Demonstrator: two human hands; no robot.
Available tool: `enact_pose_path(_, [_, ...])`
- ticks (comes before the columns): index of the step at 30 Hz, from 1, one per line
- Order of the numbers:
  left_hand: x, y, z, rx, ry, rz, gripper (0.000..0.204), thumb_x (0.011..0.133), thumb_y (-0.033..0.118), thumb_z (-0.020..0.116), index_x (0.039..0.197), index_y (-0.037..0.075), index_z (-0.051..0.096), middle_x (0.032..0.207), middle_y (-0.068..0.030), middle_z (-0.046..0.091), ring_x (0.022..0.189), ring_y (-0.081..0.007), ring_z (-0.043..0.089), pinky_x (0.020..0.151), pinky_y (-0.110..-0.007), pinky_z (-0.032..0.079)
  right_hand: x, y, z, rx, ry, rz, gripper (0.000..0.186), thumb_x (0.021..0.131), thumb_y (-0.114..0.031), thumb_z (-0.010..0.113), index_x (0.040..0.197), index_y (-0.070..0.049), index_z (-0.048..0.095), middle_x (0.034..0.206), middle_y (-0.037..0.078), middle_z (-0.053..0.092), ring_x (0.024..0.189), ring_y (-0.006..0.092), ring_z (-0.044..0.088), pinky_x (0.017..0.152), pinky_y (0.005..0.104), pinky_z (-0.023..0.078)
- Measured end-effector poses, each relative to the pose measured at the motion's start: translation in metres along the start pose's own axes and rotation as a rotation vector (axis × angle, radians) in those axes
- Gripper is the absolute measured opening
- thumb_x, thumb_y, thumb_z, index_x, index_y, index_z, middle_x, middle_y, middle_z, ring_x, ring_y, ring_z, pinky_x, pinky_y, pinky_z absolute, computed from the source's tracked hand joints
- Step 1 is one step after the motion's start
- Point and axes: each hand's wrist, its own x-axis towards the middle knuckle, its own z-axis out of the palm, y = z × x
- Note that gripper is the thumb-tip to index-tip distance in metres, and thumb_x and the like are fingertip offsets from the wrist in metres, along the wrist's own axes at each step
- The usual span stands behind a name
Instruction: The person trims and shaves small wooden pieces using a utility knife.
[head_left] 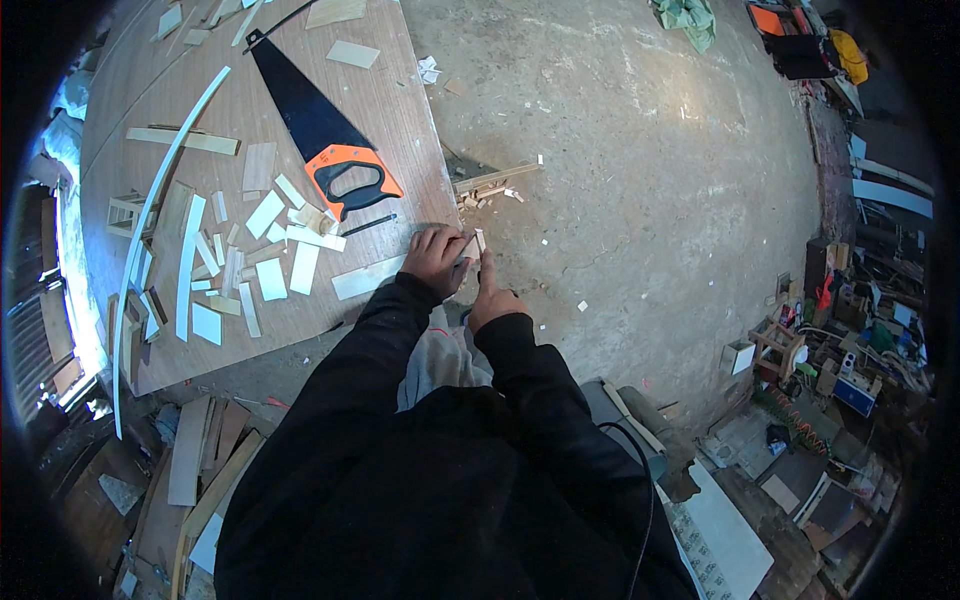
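My left hand [437, 258] presses down on a small pale wood piece [470, 246] at the right edge of the brown plywood board [380, 110]. My right hand [492, 296] is beside it with the index finger pointing up along the piece's end; whether it holds a thin tool is too small to tell. A black pencil [368, 226] lies just left of my left hand. A handsaw [318, 128] with a black blade and orange-and-black handle lies on the board above.
Several cut pale wood strips [270, 250] and a long curved white strip [165, 190] lie on the board. Wood offcuts [495, 182] sit on the concrete floor [650, 150]. Tools and clutter [840, 350] line the right; boards [190, 450] lie lower left.
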Motion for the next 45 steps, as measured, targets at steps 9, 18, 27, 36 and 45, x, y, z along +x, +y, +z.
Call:
enact_pose_path(9, [-0.003, -0.002, -0.001, -0.015, -0.038, -0.030, 0.040, 0.086, 0.036, 0.063, 0.117, 0.010, 0.066, 0.110, -0.0050, 0.057, 0.103, -0.0270, 0.055, 0.088, -0.041, 0.043, 0.012, 0.001, 0.003, 0.006, -0.029, 0.036, 0.079, 0.088, -0.014, 0.050, 0.155, -0.022, 0.010, 0.092, 0.030, 0.067, 0.085, 0.0432, 0.068, 0.076, 0.0511, 0.053])
enact_pose_path(18, [-0.003, -0.003, -0.002, -0.011, -0.047, -0.035, 0.036, 0.089, 0.035, 0.062, 0.115, 0.010, 0.067, 0.111, -0.0057, 0.058, 0.101, -0.0280, 0.055, 0.087, -0.042, 0.043, -0.003, 0.007, 0.009, 0.041, -0.025, 0.078, 0.075, 0.089, -0.014, 0.048, 0.153, -0.029, 0.014, 0.092, 0.030, 0.067, 0.085, 0.0438, 0.068, 0.074, 0.0521, 0.053])
enact_pose_path(27, [-0.002, -0.004, 0.000, -0.040, -0.071, -0.017, 0.039, 0.090, 0.037, 0.060, 0.117, 0.009, 0.066, 0.113, -0.0059, 0.058, 0.102, -0.0286, 0.054, 0.088, -0.043, 0.041, -0.011, 0.015, 0.021, 0.004, -0.021, 0.090, 0.075, 0.090, -0.013, 0.044, 0.155, -0.029, 0.009, 0.089, 0.028, 0.068, 0.079, 0.0422, 0.069, 0.072, 0.0511, 0.054])
enact_pose_path(36, [-0.004, -0.004, 0.006, -0.041, -0.097, -0.009, 0.037, 0.090, 0.036, 0.060, 0.118, 0.011, 0.065, 0.113, -0.0054, 0.058, 0.102, -0.0277, 0.054, 0.089, -0.043, 0.040, -0.016, 0.020, 0.029, 0.049, 0.003, 0.097, 0.076, 0.090, -0.012, 0.044, 0.155, -0.030, 0.009, 0.085, 0.028, 0.068, 0.075, 0.0416, 0.069, 0.067, 0.0509, 0.054])
enact_pose_path(45, [-0.005, -0.002, 0.001, 0.008, -0.076, 0.055, 0.037, 0.088, 0.036, 0.061, 0.117, 0.013, 0.064, 0.111, -0.0005, 0.057, 0.101, -0.0253, 0.052, 0.085, -0.042, 0.040, -0.025, 0.022, 0.040, 0.107, 0.024, 0.098, 0.086, 0.086, -0.010, 0.050, 0.155, -0.033, 0.004, 0.078, 0.029, 0.066, 0.068, 0.0442, 0.066, 0.063, 0.0536, 0.052])
